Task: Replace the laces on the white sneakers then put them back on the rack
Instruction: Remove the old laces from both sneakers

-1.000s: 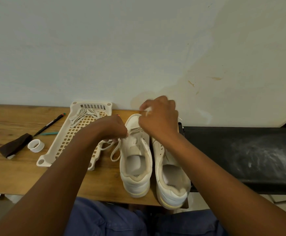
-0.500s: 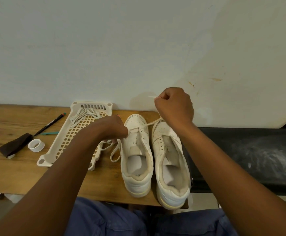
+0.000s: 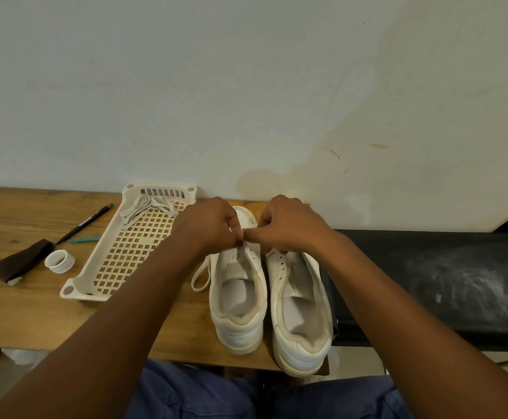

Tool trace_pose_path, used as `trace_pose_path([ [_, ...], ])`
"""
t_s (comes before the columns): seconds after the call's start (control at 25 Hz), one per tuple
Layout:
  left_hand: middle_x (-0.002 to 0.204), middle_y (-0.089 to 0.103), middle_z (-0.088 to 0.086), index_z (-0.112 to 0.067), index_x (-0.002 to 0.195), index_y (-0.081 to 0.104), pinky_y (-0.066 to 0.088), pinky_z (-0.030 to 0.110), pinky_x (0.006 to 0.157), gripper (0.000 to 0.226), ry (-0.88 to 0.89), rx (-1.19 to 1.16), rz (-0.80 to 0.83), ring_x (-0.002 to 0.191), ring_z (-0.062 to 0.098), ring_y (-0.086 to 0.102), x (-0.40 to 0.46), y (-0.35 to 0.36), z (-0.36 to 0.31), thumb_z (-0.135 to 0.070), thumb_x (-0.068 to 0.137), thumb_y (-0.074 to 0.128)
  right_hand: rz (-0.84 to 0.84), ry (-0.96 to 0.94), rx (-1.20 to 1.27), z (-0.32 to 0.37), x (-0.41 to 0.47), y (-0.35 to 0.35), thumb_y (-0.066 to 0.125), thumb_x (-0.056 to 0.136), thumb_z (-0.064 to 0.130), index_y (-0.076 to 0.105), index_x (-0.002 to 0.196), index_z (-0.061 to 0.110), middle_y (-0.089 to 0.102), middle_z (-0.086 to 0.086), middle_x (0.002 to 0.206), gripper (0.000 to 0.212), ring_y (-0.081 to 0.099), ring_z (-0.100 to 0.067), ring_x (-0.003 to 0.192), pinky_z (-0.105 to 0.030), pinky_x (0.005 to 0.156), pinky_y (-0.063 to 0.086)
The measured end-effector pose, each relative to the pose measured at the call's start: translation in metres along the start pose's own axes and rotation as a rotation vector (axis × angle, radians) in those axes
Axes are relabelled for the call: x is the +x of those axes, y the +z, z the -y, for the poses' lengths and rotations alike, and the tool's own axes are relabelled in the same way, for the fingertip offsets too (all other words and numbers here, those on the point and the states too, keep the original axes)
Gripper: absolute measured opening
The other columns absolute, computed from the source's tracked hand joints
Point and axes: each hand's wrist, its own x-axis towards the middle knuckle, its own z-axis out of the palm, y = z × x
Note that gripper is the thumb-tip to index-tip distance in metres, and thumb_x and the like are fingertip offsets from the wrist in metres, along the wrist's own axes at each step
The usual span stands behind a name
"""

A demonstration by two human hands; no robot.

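Right hand (image 3: 292, 226) has dropped to meet left hand (image 3: 213, 228), both pinching the lace (image 3: 201, 275).

We are seeing matt white leather-like sneakers (image 3: 269, 300) on a grainy wooden table (image 3: 28, 313), a smooth cream plastic lattice rack (image 3: 125, 255) at left, and scuffed black padding (image 3: 446, 285) at right.

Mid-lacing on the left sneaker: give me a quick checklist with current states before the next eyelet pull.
1. Left hand pinching the flat white lace: ok.
2. Right hand gripping at the same spot: ok.
3. Left white leather sneaker upright on the wooden table: ok.
4. Right white leather sneaker laced: not ok, eyelets empty.
5. Spare laces in the cream lattice plastic rack: ok.
6. Lace tip seated in an eyelet: cannot tell, hidden by fingers.
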Motion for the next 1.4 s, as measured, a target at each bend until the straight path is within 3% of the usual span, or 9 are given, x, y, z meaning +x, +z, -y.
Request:
trace_pose_path([
  [0.24, 0.085, 0.071, -0.009, -0.027, 0.075, 0.076, 0.058, 0.032, 0.072, 0.003, 0.070, 0.050, -0.123, 0.080, 0.015, 0.066, 0.004, 0.015, -0.004, -0.024, 0.076, 0.075, 0.104, 0.098, 0.149, 0.003, 0.003, 0.003, 0.075, 0.087, 0.032, 0.076, 0.088, 0.006, 0.076, -0.006, 0.067, 0.026, 0.070, -0.016, 0.051, -0.028, 0.062, 0.061],
  [0.4, 0.081, 0.071, 0.001, -0.017, 0.075, 0.073, 0.055, 0.035, 0.067, 0.008, 0.127, 0.061, -0.177, 0.077, 0.023, 0.066, 0.007, 0.017, -0.004, -0.023, 0.077, 0.068, 0.126, 0.148, 0.158, 0.001, 0.008, 0.007, 0.063, 0.088, 0.011, 0.077, 0.093, 0.002, 0.077, -0.013, 0.073, 0.017, 0.077, -0.024, 0.066, -0.041, 0.079, 0.065],
  [0.56, 0.073, 0.065, -0.001, -0.016, 0.070, 0.063, 0.036, 0.024, 0.056, 0.011, -0.062, -0.107, -0.253, 0.073, 0.019, 0.060, 0.009, 0.008, 0.009, -0.020, 0.074, 0.072, 0.098, 0.136, 0.114, -0.003, 0.012, 0.012, 0.061, 0.086, 0.010, 0.077, 0.094, 0.001, 0.076, -0.014, 0.070, 0.020, 0.075, -0.025, 0.065, -0.049, 0.082, 0.064],
  [0.64, 0.076, 0.065, -0.006, -0.022, 0.073, 0.063, 0.041, 0.025, 0.060, 0.008, -0.095, -0.147, -0.235, 0.075, 0.016, 0.062, 0.007, 0.005, 0.014, -0.020, 0.074, 0.070, 0.087, 0.127, 0.110, -0.006, 0.014, 0.013, 0.062, 0.083, 0.009, 0.076, 0.092, -0.002, 0.077, -0.016, 0.073, 0.020, 0.077, -0.032, 0.074, -0.052, 0.080, 0.064],
  [0.72, 0.089, 0.065, -0.014, -0.030, 0.085, 0.068, 0.047, 0.027, 0.067, 0.015, 0.000, -0.179, -0.171, 0.083, 0.009, 0.061, 0.004, 0.000, 0.011, -0.020, 0.074, 0.071, 0.081, 0.122, 0.093, -0.007, 0.016, 0.014, 0.063, 0.083, 0.011, 0.076, 0.091, -0.002, 0.077, -0.017, 0.075, 0.020, 0.077, -0.034, 0.078, -0.053, 0.081, 0.064],
  [0.88, 0.097, 0.065, -0.019, -0.034, 0.089, 0.076, 0.055, 0.031, 0.080, 0.016, 0.090, -0.108, -0.051, 0.088, 0.005, 0.061, 0.001, -0.003, 0.003, -0.030, 0.076, 0.084, 0.026, 0.120, 0.038, -0.009, 0.017, 0.022, 0.065, 0.089, 0.025, 0.072, 0.085, 0.009, 0.073, -0.005, 0.059, 0.017, 0.076, -0.024, 0.066, -0.047, 0.078, 0.065],
  [1.12, 0.082, 0.072, -0.013, -0.030, 0.076, 0.074, 0.059, 0.039, 0.078, 0.008, -0.003, -0.005, -0.112, 0.081, 0.012, 0.067, 0.003, 0.000, 0.002, -0.024, 0.082, 0.073, -0.054, 0.109, -0.022, -0.008, 0.019, 0.028, 0.068, 0.088, 0.029, 0.070, 0.079, 0.014, 0.071, 0.002, 0.058, 0.018, 0.073, -0.018, 0.061, -0.043, 0.072, 0.066],
  [1.28, 0.087, 0.071, -0.004, -0.025, 0.085, 0.072, 0.053, 0.036, 0.074, 0.012, -0.219, 0.000, -0.335, 0.081, 0.022, 0.065, 0.003, -0.008, 0.018, -0.021, 0.082, 0.062, -0.025, 0.106, -0.033, -0.007, 0.017, 0.025, 0.067, 0.089, 0.024, 0.073, 0.074, 0.013, 0.069, 0.004, 0.051, 0.019, 0.072, -0.014, 0.054, -0.040, 0.071, 0.066],
  [1.4, 0.100, 0.068, -0.009, -0.028, 0.094, 0.073, 0.050, 0.033, 0.076, 0.014, -0.039, -0.112, -0.297, 0.091, 0.017, 0.063, 0.004, -0.007, 0.020, -0.025, 0.080, 0.073, -0.059, 0.089, -0.051, -0.006, 0.016, 0.026, 0.068, 0.088, 0.026, 0.070, 0.076, 0.014, 0.069, 0.002, 0.059, 0.016, 0.072, -0.018, 0.061, -0.041, 0.071, 0.065],
])
